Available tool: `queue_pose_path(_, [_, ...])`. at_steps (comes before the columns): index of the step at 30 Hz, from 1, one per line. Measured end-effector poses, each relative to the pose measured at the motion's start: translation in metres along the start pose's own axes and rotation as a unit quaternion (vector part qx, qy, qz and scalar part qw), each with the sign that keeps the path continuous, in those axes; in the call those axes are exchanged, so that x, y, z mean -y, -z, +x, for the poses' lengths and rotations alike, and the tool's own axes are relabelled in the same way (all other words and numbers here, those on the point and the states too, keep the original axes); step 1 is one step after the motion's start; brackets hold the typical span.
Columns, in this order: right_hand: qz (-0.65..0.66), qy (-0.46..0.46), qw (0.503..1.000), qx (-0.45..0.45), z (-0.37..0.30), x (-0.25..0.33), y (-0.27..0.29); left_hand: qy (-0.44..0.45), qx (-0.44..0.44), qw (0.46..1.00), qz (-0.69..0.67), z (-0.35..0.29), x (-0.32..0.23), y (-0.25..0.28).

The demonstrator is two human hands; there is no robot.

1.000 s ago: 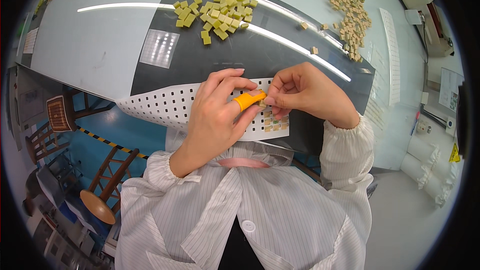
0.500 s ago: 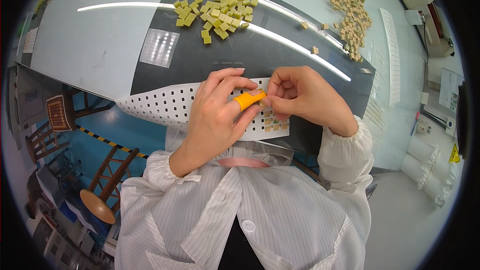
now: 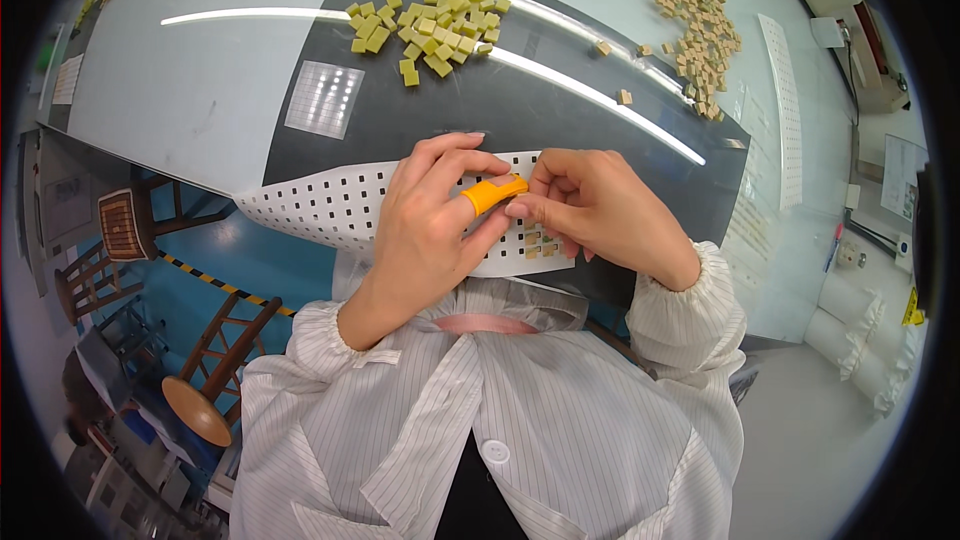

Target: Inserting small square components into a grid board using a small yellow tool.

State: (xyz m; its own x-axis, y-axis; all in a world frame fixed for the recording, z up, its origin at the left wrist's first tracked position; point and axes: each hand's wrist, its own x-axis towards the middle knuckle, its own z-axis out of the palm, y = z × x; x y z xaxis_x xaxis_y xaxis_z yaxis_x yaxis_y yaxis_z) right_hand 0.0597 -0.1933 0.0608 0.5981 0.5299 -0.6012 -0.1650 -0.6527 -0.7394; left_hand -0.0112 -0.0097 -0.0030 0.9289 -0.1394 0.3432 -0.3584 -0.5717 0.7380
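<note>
- The person's striped white coat (image 3: 620, 420) fills the lower view.
- The left hand (image 3: 425, 215) lies over the white perforated sheet (image 3: 330, 195), an orange-yellow sleeve (image 3: 493, 195) on one finger; thumb and sleeved finger form a narrow grip, whose contents I cannot tell.
- The right hand (image 3: 605, 208) meets it at the sleeve, its grip narrow, fingers curled; whether it holds anything is hidden.
- The sheet lies at the near edge of the table (image 3: 180, 90), small tan blocks (image 3: 533, 251) set on its right end.
- Farther off, yellow-green blocks (image 3: 440, 35) are heaped on a dark mat (image 3: 400, 115).
- Beyond, far right, spreads a tan heap (image 3: 705, 35).
</note>
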Motion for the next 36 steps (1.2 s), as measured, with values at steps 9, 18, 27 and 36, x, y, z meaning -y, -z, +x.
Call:
queue_pose_path(9, [0.134,-0.045,0.99,0.004,-0.005,-0.009,0.011,0.003,-0.002,1.0,0.002,0.0,-0.001,-0.001])
queue_pose_path(18, [0.178,-0.038,0.983,0.0,-0.003,-0.011,0.009,0.006,0.001,1.0,0.001,0.001,-0.001,0.001])
queue_pose_path(27, [0.198,-0.023,0.98,-0.022,-0.002,-0.012,-0.001,-0.002,0.002,1.0,0.011,0.002,-0.001,0.0])
queue_pose_path(36, [0.141,-0.01,0.987,-0.074,-0.004,-0.005,-0.01,-0.01,0.0,1.0,0.014,0.001,-0.001,-0.001])
